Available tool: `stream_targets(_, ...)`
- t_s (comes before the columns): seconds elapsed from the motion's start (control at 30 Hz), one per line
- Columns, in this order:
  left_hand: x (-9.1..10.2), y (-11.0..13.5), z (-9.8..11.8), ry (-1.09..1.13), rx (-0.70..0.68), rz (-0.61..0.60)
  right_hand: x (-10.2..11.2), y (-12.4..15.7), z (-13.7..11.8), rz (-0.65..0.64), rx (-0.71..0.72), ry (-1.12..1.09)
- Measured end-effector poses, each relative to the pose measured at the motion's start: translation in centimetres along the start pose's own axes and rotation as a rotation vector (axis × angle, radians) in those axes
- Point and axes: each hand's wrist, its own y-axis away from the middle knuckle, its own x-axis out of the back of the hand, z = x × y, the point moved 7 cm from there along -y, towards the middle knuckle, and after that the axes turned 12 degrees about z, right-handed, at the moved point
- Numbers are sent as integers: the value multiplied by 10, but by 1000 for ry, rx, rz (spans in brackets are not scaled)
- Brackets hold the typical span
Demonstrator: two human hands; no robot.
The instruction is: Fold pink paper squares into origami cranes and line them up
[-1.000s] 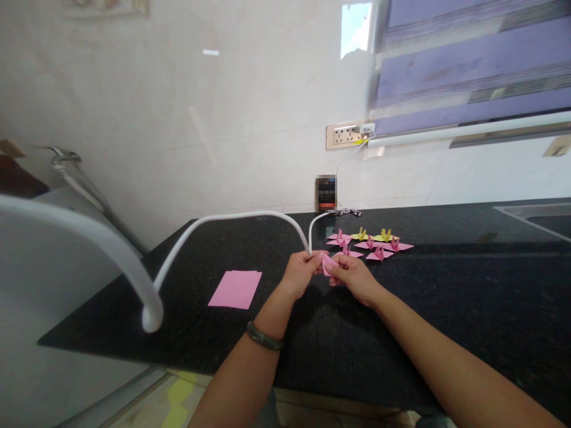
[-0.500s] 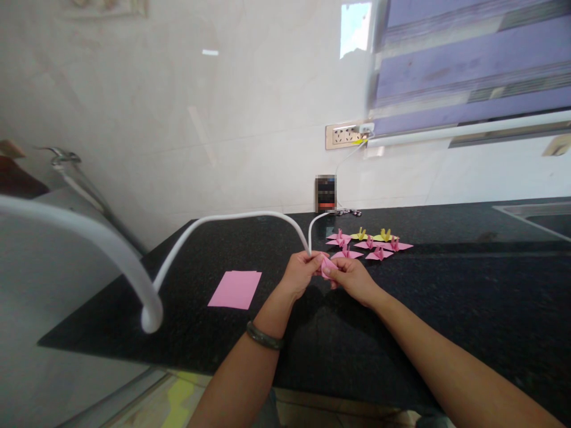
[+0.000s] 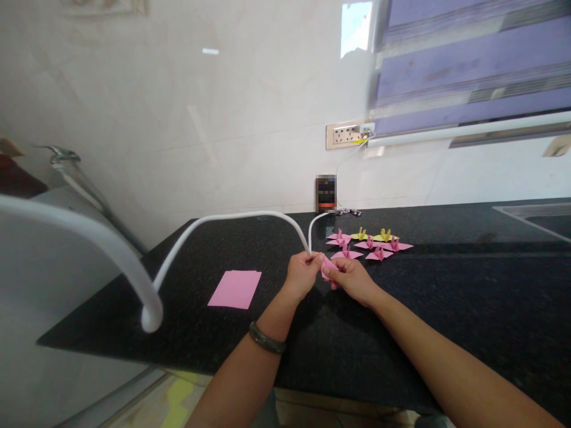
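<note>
Between my two hands is a small folded piece of pink origami paper (image 3: 329, 267), held just above the dark counter. My left hand (image 3: 303, 273) pinches its left side with thumb and fingers. On the other side, my right hand (image 3: 355, 279) grips the paper, thumb on top. The fingers cover much of the folds. Just behind the hands stand several folded paper cranes, pink ones (image 3: 379, 254) and yellow ones (image 3: 385, 235). Left of my left hand lies a stack of pink paper sheets (image 3: 235, 290).
A white bent tube stand (image 3: 250, 215) arches over the black countertop (image 3: 187, 321) from the left and passes close behind my left hand. A dark pixelated device (image 3: 326, 193) leans at the wall under the socket (image 3: 343, 136). A sink edge (image 3: 530, 223) shows at the right.
My left hand and forearm have shifted very slightly to the right, and the pink paper has turned a little between the fingers. The cranes and the sheets have stayed put.
</note>
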Motion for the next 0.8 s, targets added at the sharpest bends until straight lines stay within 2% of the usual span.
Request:
stream_targets(0.07,-1,1,-1,27,23,3,0,0,0,8,-14,-4)
stream_targets(0.13,-3,2,-5,80,101,-12,1,0,1,21,-30,-13)
stream_targets(0.2,-7,3,-9,125,183,-43,2,1,2,27,-39,-22)
stream_targets(0.27,-10,4,-10,149,208,-84,2,1,2,31,-40,-27)
stream_targets(0.37,-11,5,-6,127,147,-118,2,0,5,34,-42,-16)
stream_targets(0.57,0,1,3,-142,-59,-10,5,-4,4,48,6,-19)
stream_targets(0.7,-4,3,3,-322,-126,-96,16,-8,1,163,7,-94)
stream_targets(0.8,-10,6,0,-373,-144,-163,19,-9,2,186,29,-61)
